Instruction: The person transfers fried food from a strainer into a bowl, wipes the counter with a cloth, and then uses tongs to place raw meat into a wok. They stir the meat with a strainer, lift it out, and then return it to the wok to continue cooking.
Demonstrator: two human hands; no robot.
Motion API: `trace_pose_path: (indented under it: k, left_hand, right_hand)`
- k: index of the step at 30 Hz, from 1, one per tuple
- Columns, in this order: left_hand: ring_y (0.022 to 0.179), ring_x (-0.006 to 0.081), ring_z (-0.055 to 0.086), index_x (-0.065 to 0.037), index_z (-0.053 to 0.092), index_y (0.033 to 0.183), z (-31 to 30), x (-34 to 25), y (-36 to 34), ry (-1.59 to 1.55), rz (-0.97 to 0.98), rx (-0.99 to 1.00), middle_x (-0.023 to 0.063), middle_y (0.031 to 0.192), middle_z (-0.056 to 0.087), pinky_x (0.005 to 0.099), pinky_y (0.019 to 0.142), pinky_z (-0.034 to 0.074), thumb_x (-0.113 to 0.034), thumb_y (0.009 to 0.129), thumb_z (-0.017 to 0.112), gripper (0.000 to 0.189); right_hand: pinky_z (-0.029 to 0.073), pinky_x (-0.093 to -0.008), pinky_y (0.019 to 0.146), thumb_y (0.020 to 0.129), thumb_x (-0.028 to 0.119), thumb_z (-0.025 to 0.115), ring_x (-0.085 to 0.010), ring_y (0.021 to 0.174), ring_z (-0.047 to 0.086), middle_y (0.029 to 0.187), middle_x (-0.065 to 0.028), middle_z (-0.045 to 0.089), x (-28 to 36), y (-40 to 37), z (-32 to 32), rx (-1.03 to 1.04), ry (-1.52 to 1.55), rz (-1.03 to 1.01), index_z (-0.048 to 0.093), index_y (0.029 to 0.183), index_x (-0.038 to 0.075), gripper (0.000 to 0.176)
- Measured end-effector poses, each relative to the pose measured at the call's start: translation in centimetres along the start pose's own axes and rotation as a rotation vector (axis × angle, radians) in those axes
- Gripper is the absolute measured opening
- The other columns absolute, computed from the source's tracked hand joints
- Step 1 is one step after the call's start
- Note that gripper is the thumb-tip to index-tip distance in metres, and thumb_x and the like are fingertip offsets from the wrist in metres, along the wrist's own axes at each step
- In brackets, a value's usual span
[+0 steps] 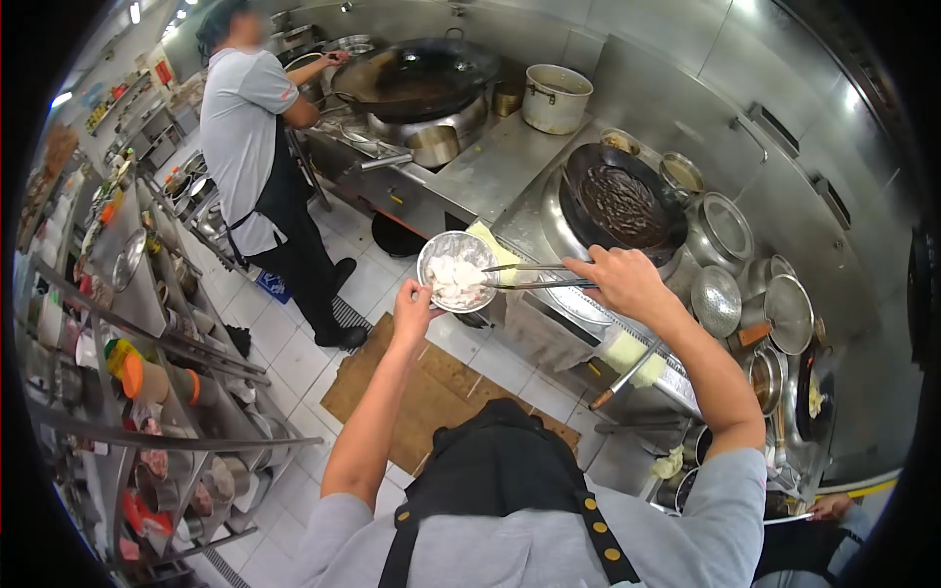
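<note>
A round metal bowl [428,251] with pale white pieces [457,278] in it is held by its near left rim in my left hand [416,312], thumb and fingers closed on it. My right hand [620,282] is wrapped round the handles of metal tongs [534,275], whose tips reach into the bowl at the white pieces. Whether the tips pinch a piece is too small to tell. Just beyond my right hand, a black wok [585,163] with dark brown liquid [619,201] sits on the stove.
A co-worker in a grey shirt [240,127] stands at a large wok [470,67] at upper left. A white pot [556,103] stands on the steel counter [500,167]. Strainers [717,302] and pans line the right. Shelves fill the left. Cardboard [392,392] lies on the floor.
</note>
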State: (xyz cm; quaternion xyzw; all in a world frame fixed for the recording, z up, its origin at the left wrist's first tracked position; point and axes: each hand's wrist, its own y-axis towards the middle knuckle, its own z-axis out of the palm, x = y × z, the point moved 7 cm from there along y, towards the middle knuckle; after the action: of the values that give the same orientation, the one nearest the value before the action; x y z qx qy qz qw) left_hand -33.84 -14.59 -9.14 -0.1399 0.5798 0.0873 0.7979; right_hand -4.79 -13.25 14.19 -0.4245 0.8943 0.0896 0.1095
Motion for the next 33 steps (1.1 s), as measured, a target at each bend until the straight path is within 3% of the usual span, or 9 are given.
trace_pose_path:
  k: [5,7,11,18,21,23,27,31,33]
  left_hand:
    - [0.08,0.0161,0.062,-0.008,0.04,0.084,-0.4,-2.4,-0.4,0.005,0.039,-0.017,0.0059,0.088,0.052,0.0393,0.07,0.061,-0.013,0.095,0.05,0.015]
    - [0.082,0.0204,0.065,-0.007,0.038,0.084,-1.5,-1.7,-0.1,0.02,0.022,-0.109,0.0137,0.092,0.059,0.0351,0.065,0.062,-0.01,0.093,0.049,0.015]
    - [0.082,0.0232,0.065,-0.006,0.038,0.086,-1.3,0.0,0.6,0.015,0.017,-0.127,0.0144,0.093,0.057,0.0386,0.067,0.062,-0.01,0.093,0.05,0.014]
    - [0.076,0.0202,0.06,-0.006,0.039,0.086,5.1,2.4,1.6,-0.11,-0.149,-0.038,0.0093,0.086,0.051,0.0398,0.068,0.061,-0.011,0.093,0.052,0.015]
    - [0.081,0.0212,0.062,-0.004,0.044,0.092,4.8,4.5,0.4,-0.088,-0.187,-0.066,0.0094,0.091,0.054,0.041,0.068,0.061,-0.013,0.092,0.053,0.013]
    - [0.094,0.0249,0.064,-0.001,0.049,0.113,3.9,4.5,-1.8,-0.094,-0.189,-0.074,0.0128,0.109,0.059,0.0402,0.072,0.059,-0.012,0.093,0.051,0.024]
    - [0.098,0.0253,0.064,-0.002,0.047,0.106,-0.5,5.9,-6.2,-0.074,-0.166,-0.171,0.0151,0.108,0.06,0.0418,0.076,0.058,-0.011,0.092,0.045,0.016]
    - [0.099,0.0271,0.064,-0.003,0.047,0.104,-3.6,6.9,-11.1,-0.06,-0.172,-0.335,0.0156,0.109,0.06,0.0445,0.078,0.058,-0.011,0.092,0.042,0.015]
    - [0.1,0.0281,0.064,-0.004,0.047,0.104,-3.2,6.6,-12.8,-0.069,-0.18,-0.398,0.0159,0.109,0.059,0.0453,0.078,0.058,-0.01,0.092,0.042,0.015]
  right_hand:
    - [0.051,-0.0386,0.059,0.078,0.028,0.07,-0.0266,0.071,0.065,0.086,-0.0094,0.059,0.5,2.0,-1.2,0.029,-0.011,0.003,0.057,0.12,0.022,0.044]
    - [0.051,-0.0394,0.059,0.08,0.028,0.069,-0.0275,0.071,0.064,0.085,-0.0092,0.059,-0.4,2.2,-3.1,-0.015,0.025,0.026,0.058,0.121,0.022,0.043]
    - [0.051,-0.0406,0.06,0.08,0.031,0.068,-0.0295,0.069,0.064,0.084,-0.0098,0.059,-2.1,1.0,-6.6,-0.123,0.109,0.066,0.058,0.124,0.02,0.046]
    - [0.053,-0.0441,0.067,0.081,0.035,0.067,-0.0328,0.077,0.066,0.091,-0.0111,0.063,-4.7,-1.9,3.5,0.057,0.22,0.154,0.058,0.123,0.026,0.044]
    - [0.052,-0.0424,0.071,0.082,0.035,0.067,-0.0315,0.084,0.065,0.093,-0.0108,0.063,-10.5,-5.3,2.3,-0.037,0.201,0.256,0.058,0.124,0.025,0.044]
    - [0.051,-0.0425,0.075,0.081,0.034,0.067,-0.0315,0.089,0.064,0.097,-0.0105,0.064,-15.3,-8.0,1.2,-0.038,0.194,0.364,0.058,0.124,0.024,0.045]
    - [0.052,-0.0421,0.08,0.079,0.032,0.068,-0.0298,0.096,0.064,0.101,-0.011,0.067,-24.5,-12.2,2.7,-0.035,0.11,0.548,0.059,0.124,0.024,0.046]
    - [0.052,-0.0423,0.083,0.078,0.031,0.068,-0.0294,0.099,0.064,0.102,-0.0107,0.068,-32.1,-11.3,11.1,0.145,0.076,0.708,0.06,0.122,0.024,0.045]
    - [0.05,-0.0453,0.087,0.078,0.035,0.068,-0.0346,0.105,0.062,0.113,-0.0146,0.064,-35.5,-9.7,18.7,0.327,0.054,0.769,0.056,0.126,0.018,0.053]
